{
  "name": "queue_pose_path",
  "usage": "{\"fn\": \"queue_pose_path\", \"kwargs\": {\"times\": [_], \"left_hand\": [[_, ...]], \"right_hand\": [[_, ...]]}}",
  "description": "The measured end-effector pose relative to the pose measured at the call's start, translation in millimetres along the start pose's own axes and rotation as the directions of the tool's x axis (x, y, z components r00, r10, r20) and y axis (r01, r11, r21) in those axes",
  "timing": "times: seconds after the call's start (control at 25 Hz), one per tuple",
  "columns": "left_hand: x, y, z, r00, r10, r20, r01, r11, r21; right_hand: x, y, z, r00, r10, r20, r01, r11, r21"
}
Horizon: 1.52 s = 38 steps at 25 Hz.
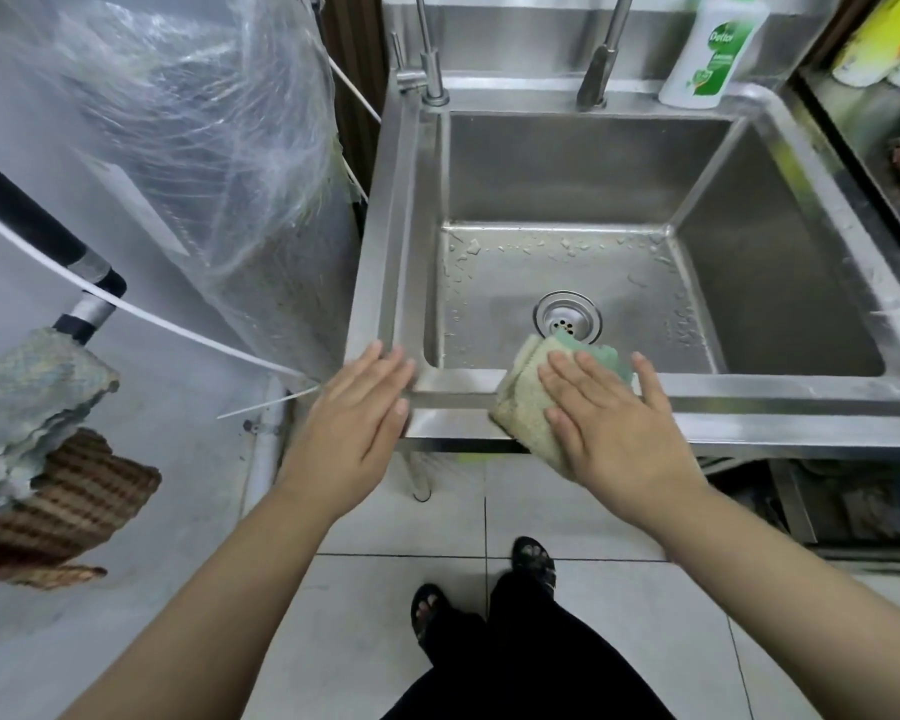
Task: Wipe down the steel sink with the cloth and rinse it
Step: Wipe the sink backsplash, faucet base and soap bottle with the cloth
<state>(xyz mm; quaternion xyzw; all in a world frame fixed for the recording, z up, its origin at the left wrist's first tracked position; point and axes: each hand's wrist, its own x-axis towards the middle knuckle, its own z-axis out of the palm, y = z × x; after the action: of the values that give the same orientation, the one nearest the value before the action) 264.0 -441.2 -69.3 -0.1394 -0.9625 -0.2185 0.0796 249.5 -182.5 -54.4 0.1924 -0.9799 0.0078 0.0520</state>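
Head view: The steel sink [749, 392] occupies the upper centre of the frame. The cloth [520, 402], folded, beige with a green face, lies over the near rim of the sink, left of the rim's middle. Its upper end reaches over the basin and ends just before the drain [567, 314]. The right hand [609, 428] lies flat on the cloth, fingers straight and spread, pressing it onto the rim; it grips nothing. The left hand [357, 423] is likewise flat, fingers straight and close together, with the fingertips resting on the near-left corner of the rim. The two hands are apart. Water droplets [541, 246] sit on the basin floor, mostly along its far and left edges. Two taps [430, 70] rise from the far rim. A soap bottle [713, 49] stands at the far-right corner.
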Motion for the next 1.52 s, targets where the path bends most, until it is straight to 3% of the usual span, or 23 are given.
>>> {"fn": "queue_pose_path", "kwargs": {"times": [0.08,0.16,0.24,0.36,0.48,0.6,0.72,0.84,0.92,1.0,1.08,1.12,1.24,1.36,1.52], "left_hand": [[-3,1,5,0.999,0.030,0.017,-0.031,0.995,0.100],[-2,-1,7,0.999,0.039,0.017,-0.041,0.988,0.146],[-1,-2,8,0.999,0.047,0.015,-0.048,0.986,0.157],[-2,3,7,0.999,0.050,0.005,-0.050,0.985,0.167],[-2,3,7,0.999,0.054,0.004,-0.054,0.982,0.183],[-1,1,8,0.998,0.058,0.031,-0.063,0.981,0.182],[0,1,5,0.998,0.028,0.051,-0.036,0.986,0.164],[17,31,8,0.998,0.021,0.054,-0.029,0.989,0.145],[36,66,21,0.986,0.134,0.095,-0.142,0.986,0.082],[51,99,39,0.955,0.260,0.142,-0.266,0.964,0.024],[57,115,54,0.937,0.303,0.174,-0.307,0.952,-0.004],[58,119,59,0.933,0.306,0.188,-0.310,0.951,-0.007],[58,119,67,0.922,0.313,0.228,-0.327,0.945,0.025],[58,119,68,0.918,0.311,0.245,-0.325,0.945,0.020],[57,119,66,0.915,0.315,0.251,-0.331,0.943,0.025]], "right_hand": [[-1,-9,0,0.992,0.127,-0.017,-0.128,0.990,-0.056],[16,-53,7,0.986,0.167,0.023,-0.168,0.986,0.014],[23,-82,11,0.995,0.096,0.017,-0.098,0.991,0.095],[1,-37,7,0.997,-0.056,0.058,0.052,0.996,0.066],[-28,28,5,0.993,0.109,0.047,-0.110,0.993,0.036],[-14,5,4,0.959,0.281,-0.027,-0.281,0.960,-0.005],[6,-60,10,0.984,0.175,-0.035,-0.171,0.980,0.098],[-11,-14,3,0.998,0.066,0.013,-0.067,0.989,0.129],[-35,64,4,0.970,0.239,0.052,-0.242,0.967,0.073],[-58,135,-2,0.870,0.493,0.025,-0.493,0.868,0.049],[-57,141,-3,0.778,0.628,0.002,-0.627,0.777,0.058],[-48,121,0,0.767,0.641,-0.007,-0.640,0.766,0.055],[-37,59,6,0.901,0.430,-0.050,-0.426,0.902,0.073],[-55,102,0,0.969,0.247,0.015,-0.248,0.965,0.086],[-73,175,-10,0.892,0.448,0.063,-0.453,0.888,0.086]]}}
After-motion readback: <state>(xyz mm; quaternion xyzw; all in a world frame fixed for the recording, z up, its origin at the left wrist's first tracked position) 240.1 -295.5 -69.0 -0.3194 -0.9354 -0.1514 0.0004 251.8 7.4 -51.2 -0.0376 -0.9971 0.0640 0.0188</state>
